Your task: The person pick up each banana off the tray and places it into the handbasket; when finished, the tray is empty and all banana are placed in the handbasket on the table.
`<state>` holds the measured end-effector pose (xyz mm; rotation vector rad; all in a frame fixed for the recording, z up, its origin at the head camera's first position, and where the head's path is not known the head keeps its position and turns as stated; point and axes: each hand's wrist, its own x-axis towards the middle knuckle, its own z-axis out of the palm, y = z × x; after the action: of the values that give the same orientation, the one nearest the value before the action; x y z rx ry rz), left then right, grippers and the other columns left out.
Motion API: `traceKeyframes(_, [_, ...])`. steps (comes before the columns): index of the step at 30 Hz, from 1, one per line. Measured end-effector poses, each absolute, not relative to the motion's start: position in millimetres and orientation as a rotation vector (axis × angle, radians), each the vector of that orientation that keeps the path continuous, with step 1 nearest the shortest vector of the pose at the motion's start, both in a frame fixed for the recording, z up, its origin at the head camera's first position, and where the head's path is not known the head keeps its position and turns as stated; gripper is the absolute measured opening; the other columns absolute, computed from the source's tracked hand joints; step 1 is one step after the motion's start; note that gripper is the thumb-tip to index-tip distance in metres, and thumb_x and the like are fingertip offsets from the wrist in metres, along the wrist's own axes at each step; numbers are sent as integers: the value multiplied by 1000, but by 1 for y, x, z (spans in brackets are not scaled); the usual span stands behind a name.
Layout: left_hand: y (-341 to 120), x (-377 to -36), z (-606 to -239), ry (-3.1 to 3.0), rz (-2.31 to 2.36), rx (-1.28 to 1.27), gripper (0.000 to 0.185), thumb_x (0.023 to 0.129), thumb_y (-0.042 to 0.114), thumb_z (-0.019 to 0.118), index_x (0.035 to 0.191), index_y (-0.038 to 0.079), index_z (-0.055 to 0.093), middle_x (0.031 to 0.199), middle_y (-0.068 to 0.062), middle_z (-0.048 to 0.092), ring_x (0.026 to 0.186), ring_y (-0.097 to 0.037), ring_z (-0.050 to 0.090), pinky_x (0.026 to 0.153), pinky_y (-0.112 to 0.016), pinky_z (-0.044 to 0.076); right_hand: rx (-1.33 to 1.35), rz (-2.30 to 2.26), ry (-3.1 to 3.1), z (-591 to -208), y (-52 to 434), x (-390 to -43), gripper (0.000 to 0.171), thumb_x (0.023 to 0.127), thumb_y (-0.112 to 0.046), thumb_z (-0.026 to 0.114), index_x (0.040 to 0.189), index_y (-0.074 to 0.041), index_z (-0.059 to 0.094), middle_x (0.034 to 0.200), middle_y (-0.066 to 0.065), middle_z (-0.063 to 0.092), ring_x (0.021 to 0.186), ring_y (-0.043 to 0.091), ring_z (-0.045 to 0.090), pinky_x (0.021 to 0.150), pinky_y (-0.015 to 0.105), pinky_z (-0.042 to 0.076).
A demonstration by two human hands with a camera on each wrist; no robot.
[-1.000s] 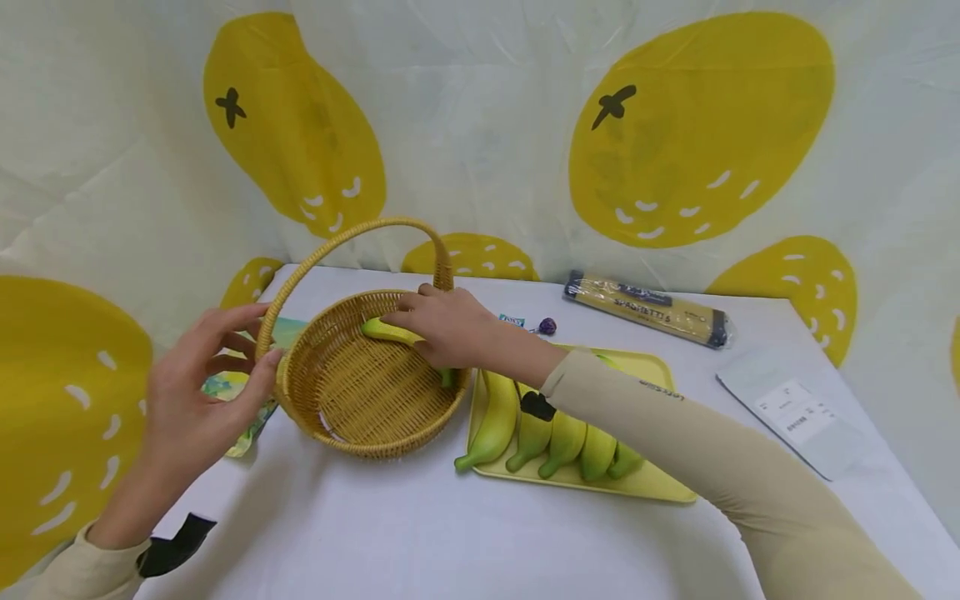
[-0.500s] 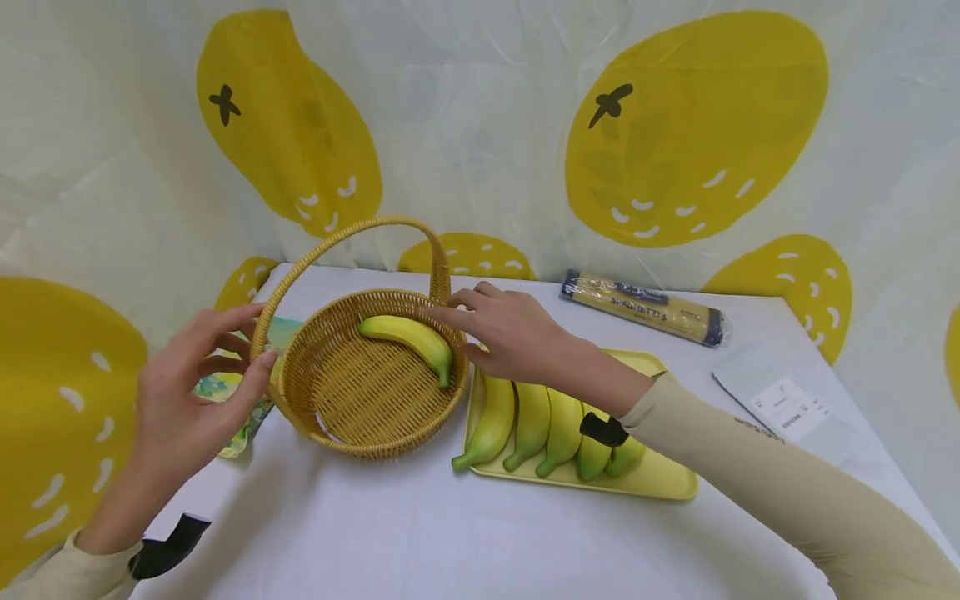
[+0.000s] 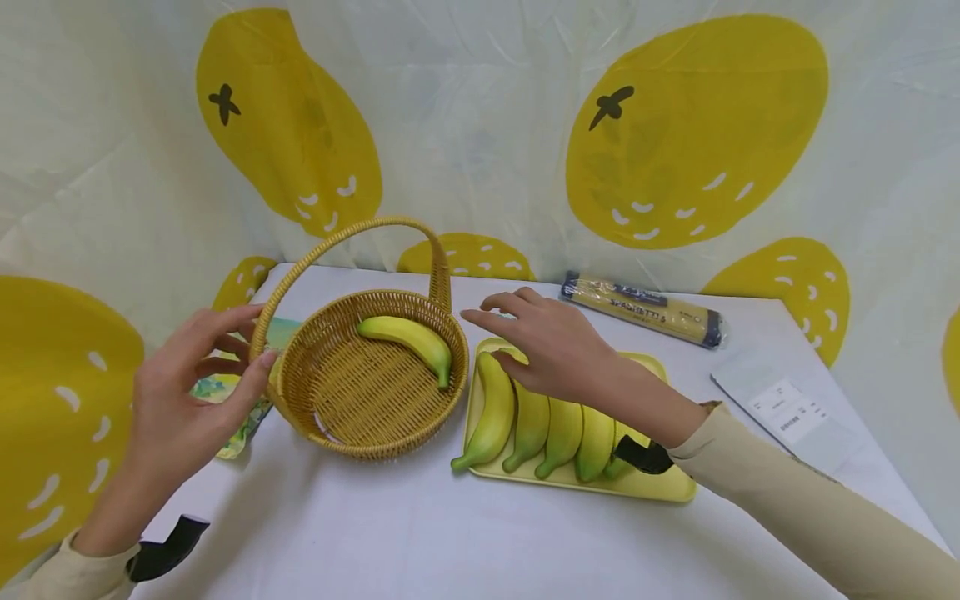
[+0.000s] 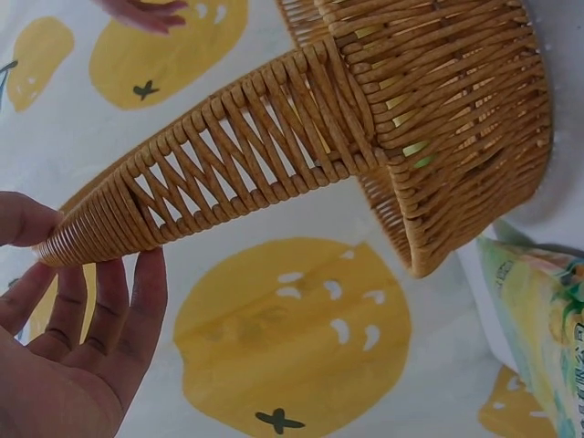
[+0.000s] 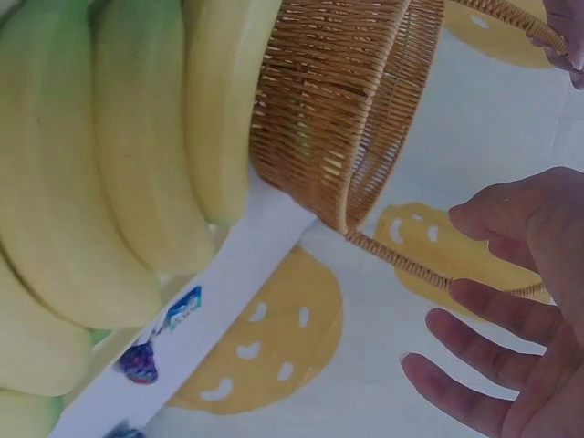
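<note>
Your right hand [image 3: 551,346] is hovering with relaxed, spread fingers [image 3: 487,317] and is holding nothing; it is hanging over the far end of the bananas on the tray [image 3: 551,421], just beside the basket [image 3: 360,392]. Your left hand [image 3: 191,379] is also open, with its fingers [image 4: 128,301] lying against the low part of the woven handle [image 4: 246,173] at the left rim, so it is steadying the basket and not gripping it.

One banana [image 3: 408,336] is already lying inside the basket, against the far right wall. Five more are waiting side by side on the yellow tray [image 3: 660,483], which is standing on the worktop [image 3: 450,533] and touching the basket.

As I judge it, you are between two transfers. The next move is asking you to lower the right fingers and close them round one banana, probably the leftmost one nearest the basket, while the left hand is keeping the basket from sliding.
</note>
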<state>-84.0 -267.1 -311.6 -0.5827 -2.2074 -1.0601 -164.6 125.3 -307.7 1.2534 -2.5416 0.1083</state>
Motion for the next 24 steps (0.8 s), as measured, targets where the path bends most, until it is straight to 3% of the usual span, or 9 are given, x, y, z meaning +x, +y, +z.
traceKeyframes(6, [-268, -84, -313, -2182, -1071, -595, 65, 75, -19, 79, 137, -2, 69, 107, -8, 66, 89, -9, 63, 78, -9, 54, 1191, 167, -2572, -315, 155, -156, 61, 92, -17, 80, 150, -18, 61, 134, 10, 64, 114, 33, 62, 74, 45, 59])
traceKeyframes(13, [-268, -81, -313, -2252, -1069, -541, 66, 80, -16, 79, 142, 5, 67, 112, -5, 66, 91, -9, 63, 79, -10, 54, 1082, 160, -2626, -321, 190, -151, 61, 90, -16, 80, 149, -18, 63, 134, 13, 63, 113, 37, 64, 58, 42, 55])
traceKeyframes(20, [-266, -81, -312, -2224, -1086, -549, 64, 82, -16, 77, 141, 4, 67, 111, -7, 66, 91, -11, 62, 80, -10, 54, 1008, 140, -2682, -331, 218, -141, 64, 91, -16, 80, 151, -17, 60, 134, 16, 63, 120, 40, 62, 71, 52, 60])
traceKeyframes(24, [-266, -82, -312, -2245, -1079, -534, 63, 82, -15, 77, 142, 5, 67, 111, -7, 66, 92, -11, 62, 80, -10, 54, 938, 146, -2728, -340, 230, -134, 65, 90, -17, 81, 151, -17, 59, 136, 15, 62, 119, 39, 60, 63, 47, 59])
